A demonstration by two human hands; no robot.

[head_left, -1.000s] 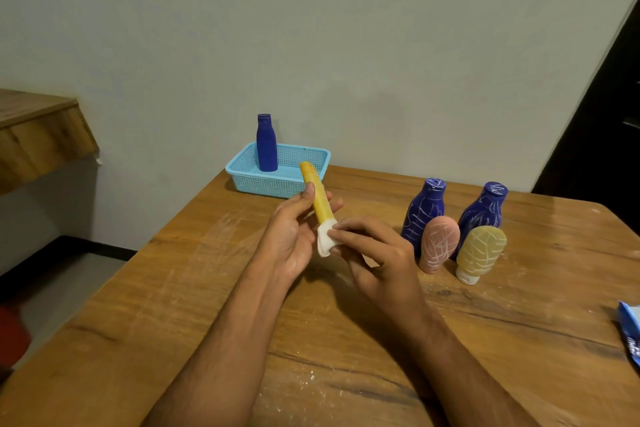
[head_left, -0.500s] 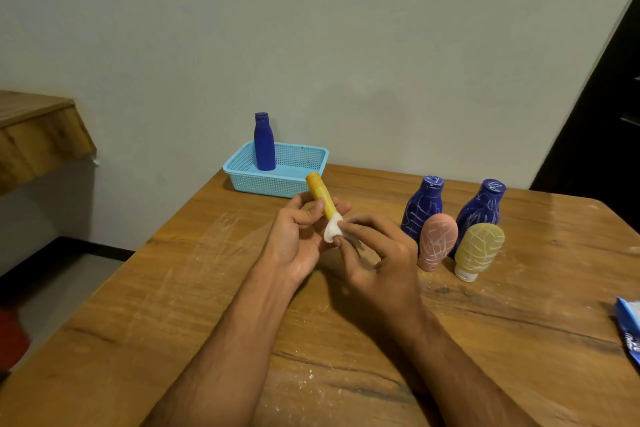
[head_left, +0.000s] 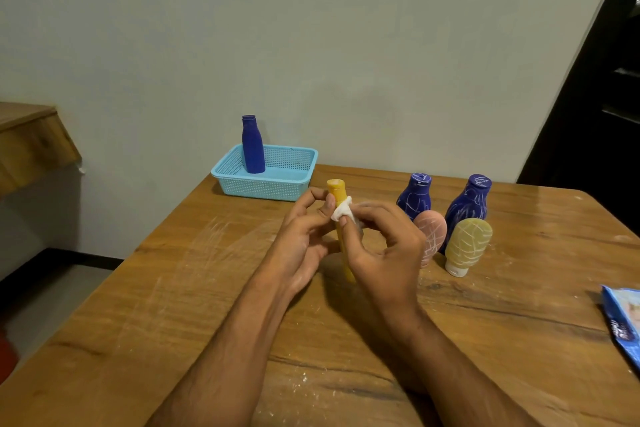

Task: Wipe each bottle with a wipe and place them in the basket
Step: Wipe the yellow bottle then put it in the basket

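A brown wooden table (head_left: 207,305) is seen, and all places are given from its light blue perforated plastic basket (head_left: 277,180) at the far edge. Inside the basket, at its left, a plain dark blue plastic bottle (head_left: 253,146) is stood upright. To the right of the basket, two dark blue scratched bottles (head_left: 465,208), a pink one (head_left: 433,234) and a pale yellow one (head_left: 467,244) are grouped. Just in front of the basket, a slim yellow bottle (head_left: 336,189) is gripped by the left hand (head_left: 304,239). A small white crumpled wipe (head_left: 343,211) is pinched against that bottle by the right hand (head_left: 384,246).
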